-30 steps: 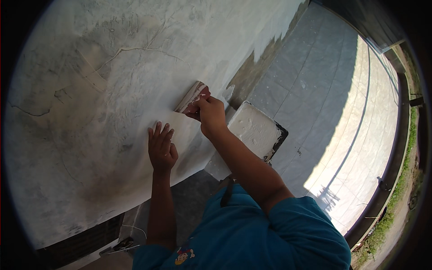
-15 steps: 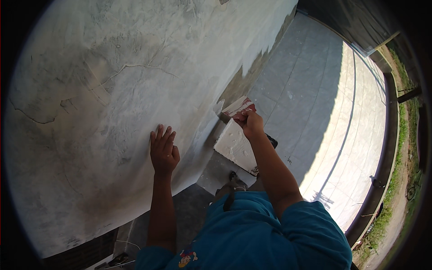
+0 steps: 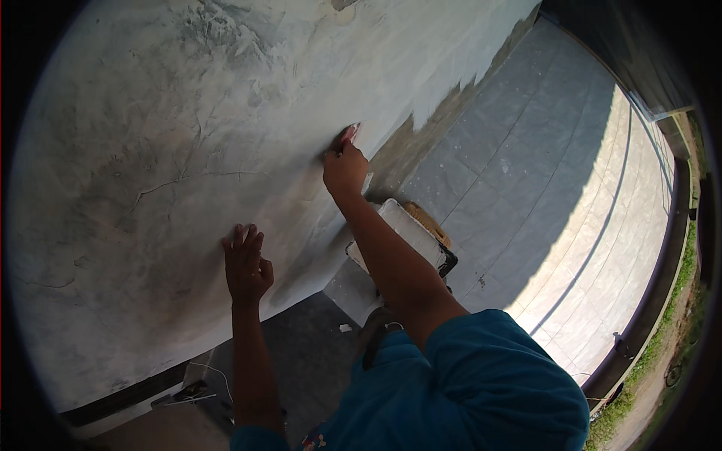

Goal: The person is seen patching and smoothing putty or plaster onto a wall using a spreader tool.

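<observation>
Over the grey plastered wall [image 3: 173,120], my right hand [image 3: 347,171] grips a red putty scraper [image 3: 350,134], held edge-on to the surface. A streak of white shows on the scraper, and the hand covers part of it. My left hand [image 3: 246,269] rests on the wall lower down to the left, fingers stretched out and holding nothing. Under my right forearm sits a container of white paste [image 3: 411,230] with a dark rim, partly hidden by the arm.
A brown-yellow object [image 3: 429,224] lies beside the container. Grey floor tiles [image 3: 511,173] run along the wall's foot, with a sunlit strip [image 3: 594,248] farther right. A dark low curb [image 3: 674,225] borders the tiles, with grass beyond it. A thin crack crosses the wall.
My right hand has carried the scraper from above the paste container up and left to the wall. My left hand stays against the wall, while the whole view has shifted.
</observation>
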`<state>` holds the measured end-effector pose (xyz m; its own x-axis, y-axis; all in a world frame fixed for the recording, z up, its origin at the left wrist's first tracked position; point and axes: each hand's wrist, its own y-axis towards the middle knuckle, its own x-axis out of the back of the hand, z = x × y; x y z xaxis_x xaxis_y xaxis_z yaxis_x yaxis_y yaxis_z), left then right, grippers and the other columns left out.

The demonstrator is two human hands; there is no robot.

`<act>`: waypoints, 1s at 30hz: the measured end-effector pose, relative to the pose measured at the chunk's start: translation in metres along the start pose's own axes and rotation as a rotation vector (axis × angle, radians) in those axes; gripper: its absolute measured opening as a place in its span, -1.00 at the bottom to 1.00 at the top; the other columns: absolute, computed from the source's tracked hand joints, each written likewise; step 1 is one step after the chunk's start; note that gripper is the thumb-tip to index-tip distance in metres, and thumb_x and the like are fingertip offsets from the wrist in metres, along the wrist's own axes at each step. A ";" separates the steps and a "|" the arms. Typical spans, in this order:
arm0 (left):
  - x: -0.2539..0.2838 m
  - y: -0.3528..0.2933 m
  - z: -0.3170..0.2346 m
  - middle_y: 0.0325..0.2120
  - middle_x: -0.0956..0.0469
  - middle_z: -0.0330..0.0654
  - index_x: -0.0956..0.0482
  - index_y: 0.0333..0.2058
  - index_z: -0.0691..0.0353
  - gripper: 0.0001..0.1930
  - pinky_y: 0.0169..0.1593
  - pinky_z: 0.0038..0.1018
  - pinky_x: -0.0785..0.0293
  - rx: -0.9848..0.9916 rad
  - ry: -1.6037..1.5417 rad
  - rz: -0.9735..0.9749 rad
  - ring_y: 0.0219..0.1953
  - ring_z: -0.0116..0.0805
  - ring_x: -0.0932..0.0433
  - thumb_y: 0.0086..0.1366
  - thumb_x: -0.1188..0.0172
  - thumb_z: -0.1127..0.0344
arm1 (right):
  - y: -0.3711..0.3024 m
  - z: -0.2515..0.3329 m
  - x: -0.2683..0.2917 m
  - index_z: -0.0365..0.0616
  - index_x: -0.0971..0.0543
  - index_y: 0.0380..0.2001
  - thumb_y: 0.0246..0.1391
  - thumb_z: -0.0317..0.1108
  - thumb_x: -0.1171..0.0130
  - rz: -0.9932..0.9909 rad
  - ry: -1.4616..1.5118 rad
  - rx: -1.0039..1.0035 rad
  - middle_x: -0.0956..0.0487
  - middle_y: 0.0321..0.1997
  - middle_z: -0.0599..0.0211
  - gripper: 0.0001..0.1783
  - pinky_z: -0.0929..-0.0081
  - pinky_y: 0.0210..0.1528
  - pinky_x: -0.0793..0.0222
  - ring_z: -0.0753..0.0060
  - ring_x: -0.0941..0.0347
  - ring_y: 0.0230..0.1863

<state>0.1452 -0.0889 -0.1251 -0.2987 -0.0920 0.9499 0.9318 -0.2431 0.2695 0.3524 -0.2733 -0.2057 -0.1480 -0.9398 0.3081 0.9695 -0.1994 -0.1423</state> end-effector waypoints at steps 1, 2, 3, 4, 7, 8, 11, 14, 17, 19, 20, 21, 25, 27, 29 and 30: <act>0.005 -0.004 0.001 0.18 -0.42 -0.14 -0.47 0.07 0.21 -0.49 0.39 0.11 0.09 0.022 0.027 0.003 0.37 -0.03 -0.18 0.07 0.00 0.50 | -0.027 0.009 0.006 -0.30 -0.58 -0.28 -0.04 -0.37 -0.10 0.096 0.084 0.028 -0.59 -0.40 -0.13 -0.73 0.09 -0.16 -0.45 -0.17 -0.56 -0.24; 0.004 -0.006 0.000 0.20 -0.41 -0.14 -0.46 0.09 0.21 -0.47 0.39 0.10 0.11 0.041 0.042 0.004 0.37 -0.04 -0.16 0.07 0.00 0.50 | -0.052 0.004 0.016 -0.31 -0.57 -0.26 -0.02 -0.36 -0.10 0.166 0.167 0.008 -0.59 -0.40 -0.14 -0.72 0.09 -0.15 -0.45 -0.16 -0.56 -0.24; 0.003 -0.007 -0.001 0.20 -0.41 -0.14 -0.46 0.09 0.21 -0.47 0.39 0.10 0.11 0.052 0.045 0.010 0.37 -0.04 -0.16 0.07 0.00 0.50 | -0.071 -0.002 0.025 -0.32 -0.57 -0.24 -0.01 -0.35 -0.10 0.234 0.257 -0.006 -0.58 -0.39 -0.16 -0.70 0.10 -0.14 -0.45 -0.14 -0.57 -0.24; 0.003 -0.006 -0.003 0.21 -0.40 -0.15 -0.45 0.11 0.20 -0.47 0.39 0.10 0.12 0.061 0.053 0.005 0.38 -0.04 -0.15 0.08 0.01 0.50 | -0.080 -0.022 0.031 -0.31 -0.57 -0.19 0.00 -0.34 -0.10 0.218 0.267 -0.016 -0.60 -0.38 -0.13 -0.68 0.14 -0.15 -0.44 -0.13 -0.57 -0.23; 0.003 -0.001 -0.007 0.24 -0.37 -0.16 -0.44 0.12 0.20 -0.47 0.40 0.10 0.12 0.073 0.081 0.019 0.39 -0.04 -0.13 0.10 0.02 0.49 | -0.052 -0.091 0.036 -0.30 -0.56 -0.13 0.04 -0.35 -0.08 0.145 0.236 -0.184 -0.61 -0.34 -0.13 -0.66 0.12 -0.14 -0.44 -0.14 -0.57 -0.23; 0.004 -0.002 -0.008 0.25 -0.35 -0.16 -0.43 0.13 0.20 -0.46 0.40 0.10 0.12 0.086 0.097 0.038 0.39 -0.04 -0.12 0.11 0.03 0.49 | -0.036 -0.090 0.040 -0.31 -0.56 -0.14 0.05 -0.35 -0.07 0.085 0.199 -0.170 -0.61 -0.34 -0.14 -0.67 0.11 -0.15 -0.45 -0.16 -0.57 -0.23; 0.003 0.004 -0.012 0.25 -0.35 -0.17 -0.44 0.13 0.19 -0.47 0.40 0.10 0.12 0.077 0.100 0.031 0.39 -0.03 -0.12 0.11 0.04 0.48 | 0.018 -0.068 0.036 -0.32 -0.52 -0.13 0.03 -0.37 -0.05 -0.036 0.167 -0.133 -0.60 -0.36 -0.15 -0.66 0.03 -0.19 -0.43 -0.22 -0.55 -0.26; 0.003 0.006 -0.016 0.25 -0.36 -0.17 -0.46 0.11 0.20 -0.48 0.40 0.10 0.11 0.103 0.095 0.055 0.40 -0.03 -0.11 0.11 0.04 0.49 | 0.009 -0.016 0.020 -0.28 -0.50 -0.03 -0.01 -0.42 -0.05 0.116 0.124 -0.007 -0.57 -0.43 -0.12 -0.59 0.02 -0.23 -0.41 -0.22 -0.54 -0.29; 0.005 -0.004 -0.013 0.24 -0.37 -0.15 -0.47 0.10 0.22 -0.49 0.39 0.12 0.12 0.103 0.101 0.013 0.40 -0.03 -0.10 0.11 0.04 0.49 | -0.058 0.003 0.039 -0.25 -0.57 -0.10 0.06 -0.33 -0.07 0.233 0.368 -0.004 -0.60 -0.42 -0.07 -0.65 0.18 -0.24 -0.44 -0.11 -0.56 -0.34; 0.006 -0.001 -0.015 0.24 -0.37 -0.15 -0.46 0.10 0.23 -0.49 0.39 0.12 0.12 0.108 0.102 0.023 0.40 -0.02 -0.10 0.11 0.05 0.50 | -0.071 -0.043 0.041 -0.24 -0.57 -0.05 0.04 -0.37 -0.07 0.238 0.388 -0.048 -0.64 -0.38 0.03 -0.62 0.30 -0.20 -0.46 0.09 -0.61 -0.31; 0.007 -0.001 -0.014 0.24 -0.37 -0.15 -0.45 0.11 0.23 -0.48 0.39 0.13 0.13 0.122 0.111 0.040 0.40 -0.02 -0.09 0.11 0.05 0.50 | -0.069 -0.062 0.043 -0.24 -0.58 -0.08 0.03 -0.38 -0.06 0.206 0.404 -0.066 -0.64 -0.37 0.04 -0.64 0.31 -0.21 -0.45 0.08 -0.60 -0.31; 0.008 -0.002 -0.013 0.24 -0.37 -0.15 -0.45 0.11 0.23 -0.48 0.39 0.13 0.13 0.127 0.117 0.042 0.40 -0.02 -0.09 0.11 0.05 0.50 | -0.054 -0.068 0.052 -0.28 -0.60 -0.18 0.04 -0.33 -0.11 0.158 0.410 -0.225 -0.65 -0.39 0.10 -0.69 0.31 -0.24 -0.45 0.14 -0.61 -0.33; 0.003 0.006 -0.016 0.24 -0.37 -0.14 -0.45 0.11 0.24 -0.48 0.40 0.13 0.13 0.096 0.093 0.034 0.40 -0.02 -0.09 0.11 0.05 0.50 | 0.019 -0.079 0.045 -0.30 -0.58 -0.32 0.04 -0.35 -0.09 -0.096 0.285 -0.208 -0.62 -0.42 -0.02 -0.77 0.20 -0.28 -0.43 -0.04 -0.58 -0.36; -0.001 0.009 -0.018 0.24 -0.36 -0.14 -0.45 0.11 0.24 -0.48 0.40 0.12 0.14 0.091 0.084 0.023 0.40 -0.02 -0.09 0.11 0.05 0.51 | 0.030 -0.062 0.028 -0.28 -0.57 -0.29 0.03 -0.37 -0.05 -0.049 0.177 -0.111 -0.60 -0.41 -0.06 -0.77 0.18 -0.26 -0.41 -0.17 -0.53 -0.33; 0.002 0.002 -0.016 0.25 -0.36 -0.13 -0.44 0.12 0.24 -0.48 0.40 0.12 0.15 0.100 0.096 0.013 0.40 -0.01 -0.08 0.11 0.06 0.51 | -0.009 -0.032 0.024 -0.24 -0.56 -0.26 0.03 -0.38 -0.02 0.091 0.219 -0.034 -0.58 -0.40 -0.06 -0.76 0.18 -0.24 -0.41 -0.21 -0.51 -0.31; 0.002 -0.002 -0.017 0.25 -0.36 -0.13 -0.44 0.12 0.24 -0.48 0.40 0.12 0.15 0.105 0.098 0.013 0.40 -0.01 -0.08 0.11 0.06 0.51 | -0.031 -0.021 0.033 -0.21 -0.56 -0.22 0.03 -0.38 -0.03 0.205 0.300 -0.077 -0.57 -0.39 -0.07 -0.74 0.17 -0.21 -0.41 -0.20 -0.51 -0.29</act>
<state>0.1396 -0.1047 -0.1263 -0.3007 -0.1897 0.9347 0.9506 -0.1390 0.2776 0.3129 -0.3042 -0.2111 -0.0135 -0.9997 -0.0220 0.9690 -0.0077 -0.2468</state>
